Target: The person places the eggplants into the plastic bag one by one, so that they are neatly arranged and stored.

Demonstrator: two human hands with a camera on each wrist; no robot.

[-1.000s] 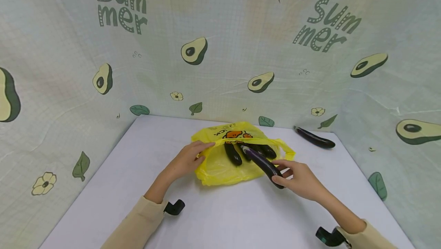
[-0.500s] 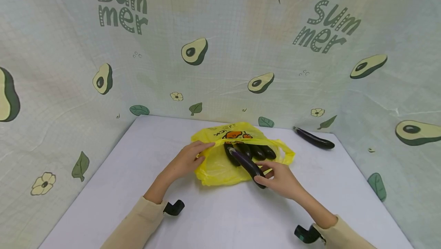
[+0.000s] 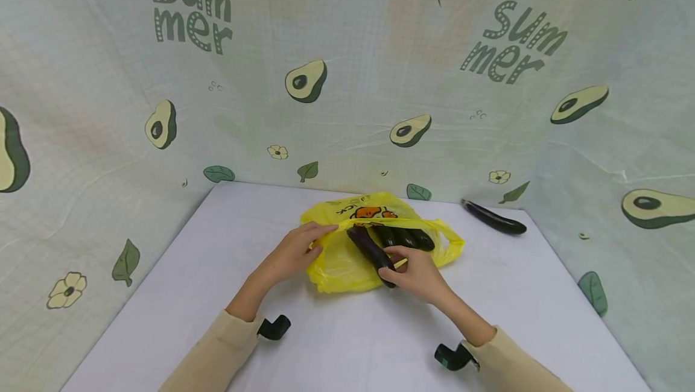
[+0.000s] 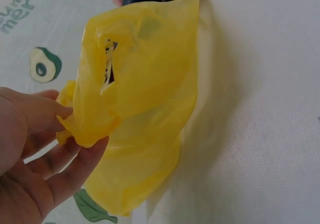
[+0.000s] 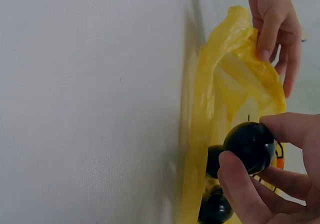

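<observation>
My left hand (image 3: 295, 250) pinches the rim of a yellow plastic bag (image 3: 333, 274) at its left side and holds the mouth up; the left wrist view shows the bunched plastic (image 4: 90, 129) between thumb and fingers. My right hand (image 3: 415, 271) grips a dark purple eggplant (image 3: 371, 253) near its blunt end, which faces the camera in the right wrist view as a round glossy end (image 5: 250, 146). The far end of this eggplant reaches inside the bag's mouth, under the upper edge. Several other eggplants (image 3: 404, 237) lie side by side in the bag, their far ends hidden.
One more eggplant (image 3: 494, 218) lies at the back right of the white table (image 3: 347, 344). A cloth backdrop (image 3: 347, 36) with avocado prints stands behind and at both sides. A small black camera is strapped to each wrist.
My right hand has moved left with the eggplant, from the bag's right side across the others to their left, its far end now inside the mouth. My left hand has stayed put.
</observation>
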